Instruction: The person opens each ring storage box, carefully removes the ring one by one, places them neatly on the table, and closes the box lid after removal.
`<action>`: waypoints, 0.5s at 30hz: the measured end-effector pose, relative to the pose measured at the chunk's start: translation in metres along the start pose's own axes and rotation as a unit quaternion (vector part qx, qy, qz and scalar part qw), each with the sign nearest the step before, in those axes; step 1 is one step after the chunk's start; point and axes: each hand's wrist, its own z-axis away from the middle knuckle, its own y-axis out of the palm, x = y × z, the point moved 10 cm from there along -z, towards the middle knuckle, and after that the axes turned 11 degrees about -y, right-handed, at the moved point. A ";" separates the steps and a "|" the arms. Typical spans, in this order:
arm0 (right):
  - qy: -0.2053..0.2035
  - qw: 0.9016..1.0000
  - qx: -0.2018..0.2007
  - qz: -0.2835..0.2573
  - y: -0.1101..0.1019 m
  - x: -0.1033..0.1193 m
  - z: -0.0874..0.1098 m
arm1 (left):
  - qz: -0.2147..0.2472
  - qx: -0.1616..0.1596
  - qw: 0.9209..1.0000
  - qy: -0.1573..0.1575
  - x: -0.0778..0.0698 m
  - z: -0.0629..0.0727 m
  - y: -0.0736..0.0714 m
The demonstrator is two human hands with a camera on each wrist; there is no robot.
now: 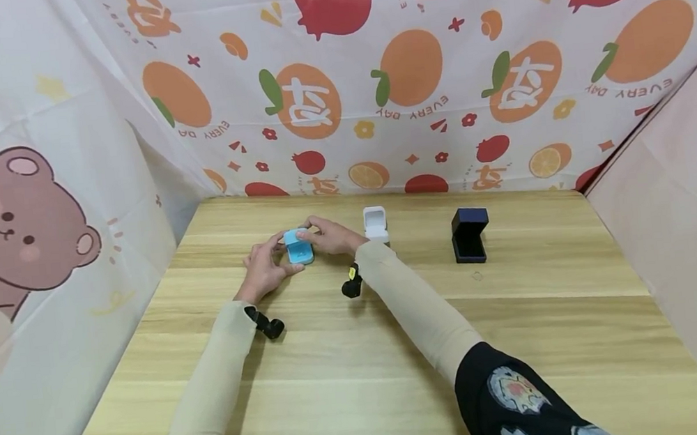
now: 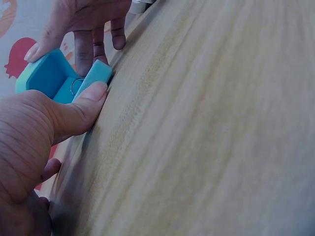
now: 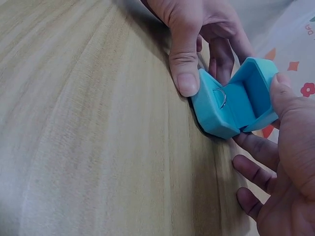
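Observation:
A light blue ring box [image 1: 299, 253] stands on the wooden table with its lid raised, between both hands. In the right wrist view a thin silver ring [image 3: 222, 98] sits upright in the box's slot. The left hand [image 1: 263, 270] grips the lower half from the left, its thumb [image 2: 91, 101] against the front. From the right, the right hand [image 1: 333, 236] pinches the lid, with its thumb [image 3: 280, 93] on the lid's edge and fingers behind the box. Parts of the fingers behind are hidden.
Right of the hands stands a white ring box [image 1: 375, 222] with its lid up, partly hidden by the right forearm. Farther right is an opened dark blue box [image 1: 470, 235]; a faint small ring-like shape [image 1: 477, 276] lies before it. Printed cloth [image 1: 349, 91] hangs behind the table.

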 end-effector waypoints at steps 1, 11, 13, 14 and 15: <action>0.003 1.000 0.000 0.000 0.000 0.000 0.000 | 0.000 0.000 1.000 -0.001 0.000 0.000 0.000; 0.018 1.000 -0.009 -0.003 0.001 -0.007 0.000 | 0.011 0.004 1.000 0.004 -0.001 0.002 0.002; 0.019 1.000 -0.010 -0.003 0.000 -0.007 0.000 | 0.009 0.004 1.000 0.004 -0.001 0.002 0.002; 0.019 1.000 -0.010 -0.005 0.000 -0.006 -0.001 | 0.007 0.004 1.000 0.005 -0.001 0.001 0.002; 0.019 1.000 -0.010 -0.004 0.000 -0.005 -0.001 | 0.006 0.005 1.000 0.005 -0.001 0.001 0.002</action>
